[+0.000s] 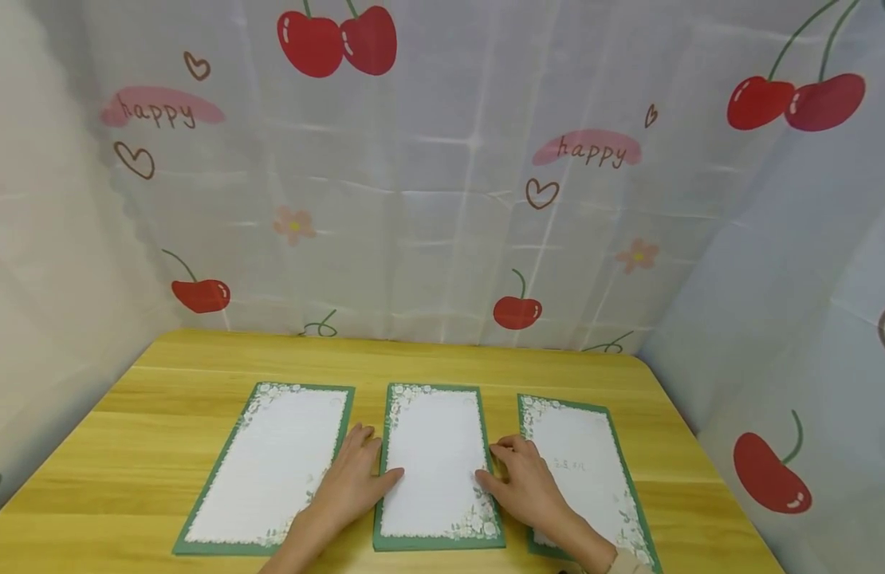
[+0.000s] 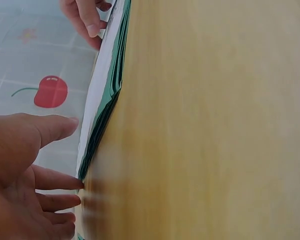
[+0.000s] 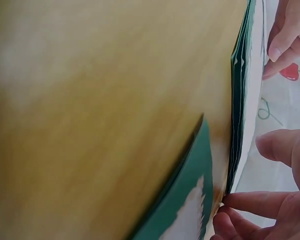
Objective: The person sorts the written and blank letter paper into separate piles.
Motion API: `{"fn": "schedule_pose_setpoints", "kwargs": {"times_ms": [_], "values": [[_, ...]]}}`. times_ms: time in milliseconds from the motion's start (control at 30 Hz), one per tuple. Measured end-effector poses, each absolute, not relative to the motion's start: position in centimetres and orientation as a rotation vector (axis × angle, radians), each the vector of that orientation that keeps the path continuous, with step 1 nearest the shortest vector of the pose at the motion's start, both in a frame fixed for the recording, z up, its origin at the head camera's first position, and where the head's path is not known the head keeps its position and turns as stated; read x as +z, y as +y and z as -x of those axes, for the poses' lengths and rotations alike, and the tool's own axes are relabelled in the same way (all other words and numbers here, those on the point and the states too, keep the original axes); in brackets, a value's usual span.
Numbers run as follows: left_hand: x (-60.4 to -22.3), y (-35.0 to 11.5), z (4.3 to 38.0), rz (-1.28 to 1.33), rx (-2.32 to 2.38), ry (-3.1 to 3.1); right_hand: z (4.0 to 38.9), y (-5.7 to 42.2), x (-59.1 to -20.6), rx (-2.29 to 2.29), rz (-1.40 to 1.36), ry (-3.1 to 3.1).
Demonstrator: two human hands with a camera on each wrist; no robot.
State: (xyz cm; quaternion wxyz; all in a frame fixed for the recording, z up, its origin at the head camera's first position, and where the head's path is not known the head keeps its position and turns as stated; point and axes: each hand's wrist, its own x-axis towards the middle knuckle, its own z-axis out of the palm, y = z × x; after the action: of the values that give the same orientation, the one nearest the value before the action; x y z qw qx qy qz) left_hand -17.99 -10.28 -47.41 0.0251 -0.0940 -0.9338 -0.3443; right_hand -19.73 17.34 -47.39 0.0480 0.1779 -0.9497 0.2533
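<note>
In the head view, a middle stack of letter paper (image 1: pixel 435 462) with green borders and white flower print lies between the two hands. My left hand (image 1: pixel 349 482) is at its left side, thumb over the edge and fingers extended beside it. My right hand (image 1: pixel 525 482) is at the right side, thumb over the edge and index finger along the side. From the wrists, the layered green edges of the stack (image 2: pixel 117 75) show, with thumb and fingers spread apart at the edge. In the right wrist view, the index fingertip (image 3: pixel 230 199) is right at the stack's lower corner.
A similar sheet (image 1: pixel 277 462) lies left of the middle stack, partly behind the left hand. Another sheet (image 1: pixel 582 454), with faint handwriting, lies right, partly under the right forearm. The wooden table (image 1: pixel 428 363) meets a cherry-print curtain (image 1: pixel 442 239) at the back.
</note>
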Motion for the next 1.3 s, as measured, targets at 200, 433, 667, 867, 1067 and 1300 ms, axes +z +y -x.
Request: {"fn": "schedule_pose_setpoints", "kwargs": {"times_ms": [200,433,667,867,1067,1300], "values": [[-47.38,-10.26,18.17,0.3,-1.085,-2.896,19.73,17.25,-47.29,0.774,-0.549,-2.899],[-47.33,-10.3,18.3,0.309,-1.065,-2.912,19.55,17.14,-47.19,0.817,-0.558,-2.887],[-47.03,-10.44,18.11,0.326,-1.051,-2.929,19.44,17.12,-47.23,0.824,-0.567,-2.888],[-46.97,-10.52,18.1,0.34,-1.061,-2.915,19.56,17.05,-47.07,0.757,-0.575,-2.876],[-47.15,-10.49,18.07,0.356,-1.064,-2.915,19.45,16.88,-47.17,0.706,-0.574,-2.906],[-47.04,-10.46,17.88,0.357,-1.101,-2.901,19.19,16.84,-47.08,0.787,-0.549,-2.908]]}}
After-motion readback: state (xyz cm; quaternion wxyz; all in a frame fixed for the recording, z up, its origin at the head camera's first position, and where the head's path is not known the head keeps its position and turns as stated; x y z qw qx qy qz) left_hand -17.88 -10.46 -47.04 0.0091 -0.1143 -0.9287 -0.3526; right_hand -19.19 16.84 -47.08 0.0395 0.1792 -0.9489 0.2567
